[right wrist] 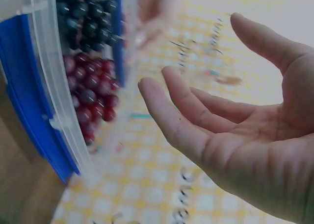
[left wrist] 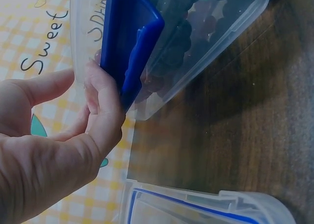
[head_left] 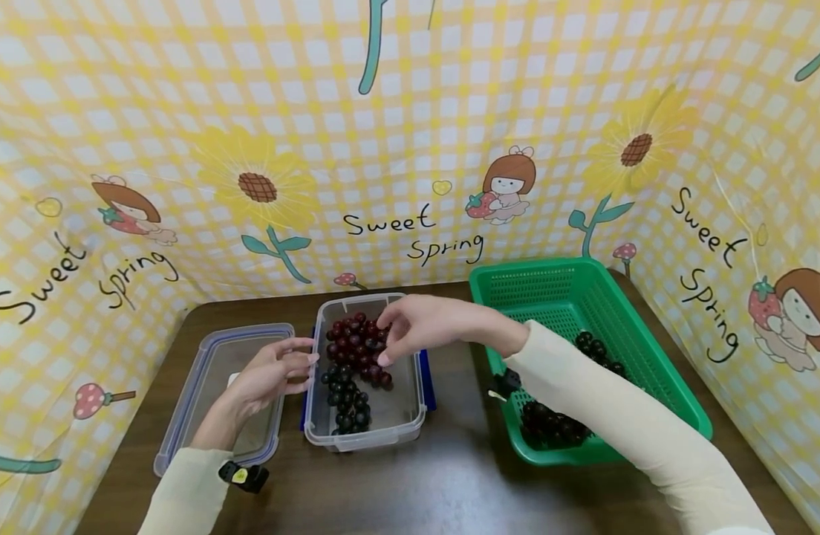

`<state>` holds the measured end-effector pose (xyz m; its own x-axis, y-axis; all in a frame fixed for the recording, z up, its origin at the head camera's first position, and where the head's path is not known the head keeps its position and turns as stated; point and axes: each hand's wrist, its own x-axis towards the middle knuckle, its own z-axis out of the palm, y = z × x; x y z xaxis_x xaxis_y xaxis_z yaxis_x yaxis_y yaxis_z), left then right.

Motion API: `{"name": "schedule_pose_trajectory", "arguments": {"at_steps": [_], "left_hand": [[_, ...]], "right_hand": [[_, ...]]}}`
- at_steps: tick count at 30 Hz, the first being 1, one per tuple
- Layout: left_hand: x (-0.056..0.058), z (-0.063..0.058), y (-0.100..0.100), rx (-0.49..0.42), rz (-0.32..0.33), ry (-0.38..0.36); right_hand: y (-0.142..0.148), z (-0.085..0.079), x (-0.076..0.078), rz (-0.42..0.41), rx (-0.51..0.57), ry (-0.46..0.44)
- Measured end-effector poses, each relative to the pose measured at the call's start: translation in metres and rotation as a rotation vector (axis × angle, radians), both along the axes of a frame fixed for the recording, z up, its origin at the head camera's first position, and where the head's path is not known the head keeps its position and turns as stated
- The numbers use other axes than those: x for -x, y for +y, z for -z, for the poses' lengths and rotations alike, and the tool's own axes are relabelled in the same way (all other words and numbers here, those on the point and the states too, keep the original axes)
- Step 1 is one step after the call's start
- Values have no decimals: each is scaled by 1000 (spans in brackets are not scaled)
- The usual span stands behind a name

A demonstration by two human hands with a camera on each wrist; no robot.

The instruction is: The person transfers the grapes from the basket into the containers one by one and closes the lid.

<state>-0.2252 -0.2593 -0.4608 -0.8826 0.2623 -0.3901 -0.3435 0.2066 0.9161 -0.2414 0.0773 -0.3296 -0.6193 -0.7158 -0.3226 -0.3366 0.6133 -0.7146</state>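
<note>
A clear plastic food container (head_left: 393, 405) with blue side latches stands in the middle of the table. Inside lie a bunch of red grapes (head_left: 356, 338) towards the back and a bunch of dark grapes (head_left: 345, 401) at the front left. My left hand (head_left: 266, 375) is at the container's left side, its fingertips against or right beside the blue latch (left wrist: 130, 42), without gripping it. Over the container's right rim hovers my right hand (head_left: 437, 323), empty. In the right wrist view its fingers (right wrist: 181, 136) are loosely bent and apart from the red grapes.
The container's clear lid (head_left: 212, 394), edged in blue, lies on the table to the left. On the right stands a green plastic basket (head_left: 657, 383) holding more dark grapes (head_left: 550, 423), partly hidden by my right sleeve. A yellow checked cloth (head_left: 397, 148) surrounds the table.
</note>
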Motion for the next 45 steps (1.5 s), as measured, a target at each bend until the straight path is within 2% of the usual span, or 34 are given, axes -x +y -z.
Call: {"name": "schedule_pose_trajectory", "arguments": {"at_steps": [8,14,19,30,38,45], "left_hand": [[0,0,1,-5,2,4],[1,1,0,-1,14,5],[1,0,-1,2,13,0],[-1,-3,1,-10,21,1],[0,-2,2,-6,18,1],[0,-1,1,-5,13,1]], "right_hand": [[63,-22,-5,89,48,112],[107,-24,-11,143,28,116],[134,-22,-19,132,23,162],[164,-2,-38,76,-62,288],[179,17,-47,24,-140,265],[191,33,-52,-19,-252,202]]}}
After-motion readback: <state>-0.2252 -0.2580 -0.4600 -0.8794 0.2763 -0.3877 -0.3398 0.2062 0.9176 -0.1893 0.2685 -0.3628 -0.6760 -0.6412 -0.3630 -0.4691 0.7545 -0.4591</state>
